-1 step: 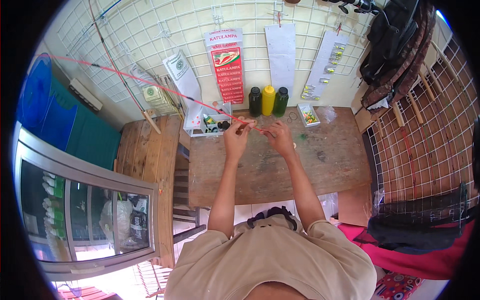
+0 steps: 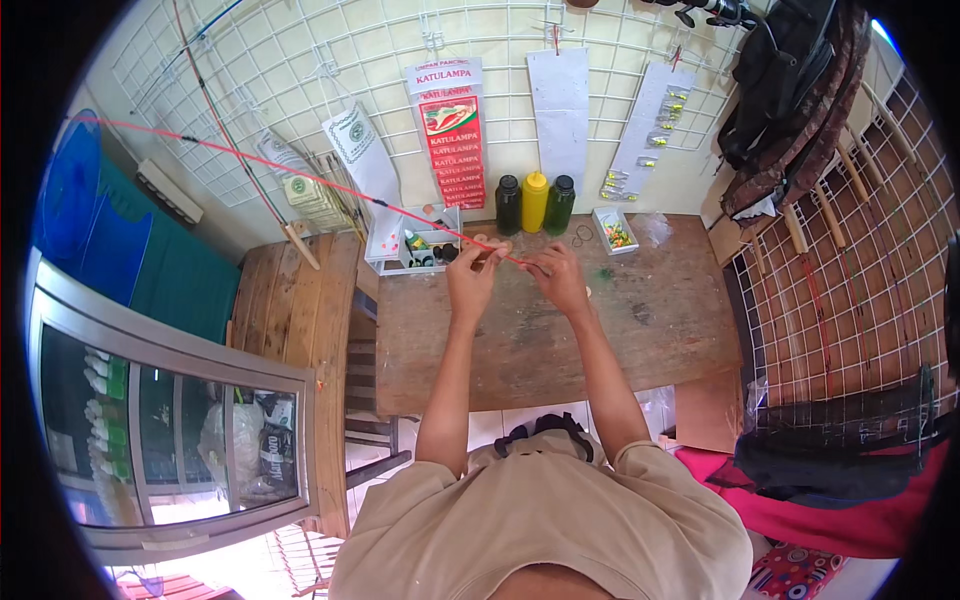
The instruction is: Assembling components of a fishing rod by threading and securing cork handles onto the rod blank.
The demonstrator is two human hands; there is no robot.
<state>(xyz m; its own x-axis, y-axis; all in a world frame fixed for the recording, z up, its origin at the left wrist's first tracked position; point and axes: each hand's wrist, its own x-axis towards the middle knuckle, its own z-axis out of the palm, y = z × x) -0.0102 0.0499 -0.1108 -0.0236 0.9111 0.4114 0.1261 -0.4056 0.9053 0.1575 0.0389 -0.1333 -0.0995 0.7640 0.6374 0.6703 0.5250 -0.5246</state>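
A thin red fishing rod (image 2: 300,172) with dark bands slants from the far left down to my two hands above the wooden table. My left hand (image 2: 476,267) pinches it near its lower right end, fingertips closed around it. Just to the right, my right hand (image 2: 556,270) has thumb and fingers closed on the tip of the same rod. The fingers partly hide this end, and I cannot make out fine detail there.
At the table's (image 2: 520,350) back edge stand a yellow squeeze bottle (image 2: 534,205) and two dark bottles (image 2: 508,207). Left of them is a white divided tray (image 2: 410,262); right, a small box of colourful pieces (image 2: 616,232). A glass cabinet (image 2: 180,440) stands at the left.
The rod's far left part has dipped slightly. Both hands keep their hold and place over the table.
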